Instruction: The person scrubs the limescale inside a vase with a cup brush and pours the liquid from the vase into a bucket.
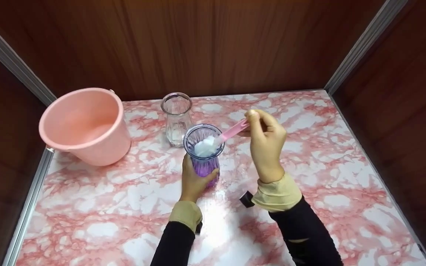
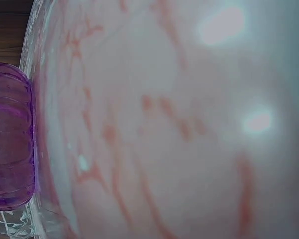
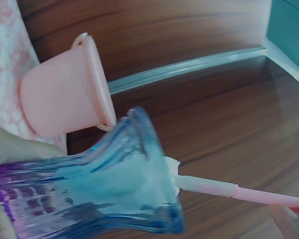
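Note:
A glass vase (image 1: 202, 167), purple below and bluish at the flared rim, is gripped round its lower body by my left hand (image 1: 193, 180). Its mouth tips up towards the head camera. Inside the mouth sits the white sponge head (image 1: 205, 146) of a cleaning brush. My right hand (image 1: 266, 142) pinches the far end of the brush's pink handle (image 1: 234, 130), to the right of the vase. The right wrist view shows the sponge through the bluish glass (image 3: 65, 196). Only the vase's purple base (image 2: 10, 139) appears in the left wrist view.
Just behind the held vase stands a clear glass vase (image 1: 178, 127). A pink bucket (image 1: 100, 147) is at the back left. Wooden panels (image 1: 213, 48) with metal edging enclose the red-and-white marbled tabletop (image 1: 124, 207).

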Motion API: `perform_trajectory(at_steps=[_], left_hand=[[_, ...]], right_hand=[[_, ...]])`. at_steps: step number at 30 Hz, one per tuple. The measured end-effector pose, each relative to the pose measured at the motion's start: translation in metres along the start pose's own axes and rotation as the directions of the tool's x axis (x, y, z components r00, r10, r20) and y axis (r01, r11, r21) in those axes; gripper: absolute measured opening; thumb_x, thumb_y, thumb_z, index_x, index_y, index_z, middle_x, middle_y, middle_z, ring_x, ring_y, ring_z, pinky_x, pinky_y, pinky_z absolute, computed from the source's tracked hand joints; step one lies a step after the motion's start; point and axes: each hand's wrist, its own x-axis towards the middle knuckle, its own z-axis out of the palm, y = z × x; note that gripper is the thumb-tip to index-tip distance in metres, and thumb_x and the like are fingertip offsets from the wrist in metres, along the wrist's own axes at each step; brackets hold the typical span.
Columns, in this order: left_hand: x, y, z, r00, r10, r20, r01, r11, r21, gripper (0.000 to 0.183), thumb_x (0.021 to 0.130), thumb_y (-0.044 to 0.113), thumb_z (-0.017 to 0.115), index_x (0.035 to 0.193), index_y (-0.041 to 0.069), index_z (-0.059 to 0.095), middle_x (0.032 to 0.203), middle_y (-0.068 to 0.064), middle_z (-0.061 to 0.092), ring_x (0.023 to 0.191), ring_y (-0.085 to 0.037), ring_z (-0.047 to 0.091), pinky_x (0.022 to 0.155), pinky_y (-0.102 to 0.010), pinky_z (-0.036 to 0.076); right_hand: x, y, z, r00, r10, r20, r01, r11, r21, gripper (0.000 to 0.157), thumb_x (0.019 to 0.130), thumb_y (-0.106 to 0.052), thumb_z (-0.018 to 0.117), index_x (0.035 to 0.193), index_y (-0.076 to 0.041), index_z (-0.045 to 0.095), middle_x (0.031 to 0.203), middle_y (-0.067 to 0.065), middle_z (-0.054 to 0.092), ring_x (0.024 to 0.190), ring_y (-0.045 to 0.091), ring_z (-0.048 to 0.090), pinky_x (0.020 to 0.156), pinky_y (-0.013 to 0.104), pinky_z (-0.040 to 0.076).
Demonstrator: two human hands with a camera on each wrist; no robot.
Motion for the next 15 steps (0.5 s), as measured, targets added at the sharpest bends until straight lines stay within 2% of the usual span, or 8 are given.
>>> perform_trajectory(at_steps=[6, 12, 15], left_hand=[[-0.001, 0.001, 0.003, 1.000, 0.011, -0.003, -0.011, 1.000, 0.006, 0.101, 0.070, 0.025, 0.093, 0.147, -0.005, 0.035, 0.141, -0.027, 0.047, 0.128, -0.042, 0.049, 0.111, -0.054, 0.041], [-0.001, 0.004, 0.001, 1.000, -0.015, 0.014, 0.016, 1.000, -0.008, 0.103, 0.070, 0.024, 0.092, 0.148, -0.005, 0.032, 0.143, -0.028, 0.044, 0.131, -0.043, 0.047, 0.114, -0.054, 0.038], [-0.001, 0.004, -0.001, 0.999, -0.044, 0.015, 0.044, 0.999, -0.001, 0.104, 0.069, 0.023, 0.093, 0.149, -0.005, 0.032, 0.144, -0.028, 0.044, 0.132, -0.044, 0.047, 0.115, -0.054, 0.037]], right_hand=[[0.014, -0.002, -0.012, 0.995, 0.061, -0.079, -0.056, 0.997, 0.061, 0.019, 0.098, 0.002, 0.057, 0.090, 0.013, 0.070, 0.074, 0.012, 0.067, 0.057, 0.014, 0.068, 0.053, 0.034, 0.060], [0.017, 0.007, -0.018, 0.983, 0.171, -0.071, -0.160, 0.977, 0.140, 0.019, 0.099, 0.002, 0.056, 0.088, 0.013, 0.068, 0.074, 0.011, 0.066, 0.059, 0.015, 0.067, 0.054, 0.036, 0.061], [0.016, 0.012, -0.019, 0.968, 0.241, -0.066, -0.224, 0.954, 0.200, 0.019, 0.099, 0.002, 0.056, 0.086, 0.012, 0.067, 0.072, 0.012, 0.064, 0.060, 0.016, 0.067, 0.055, 0.036, 0.062]])
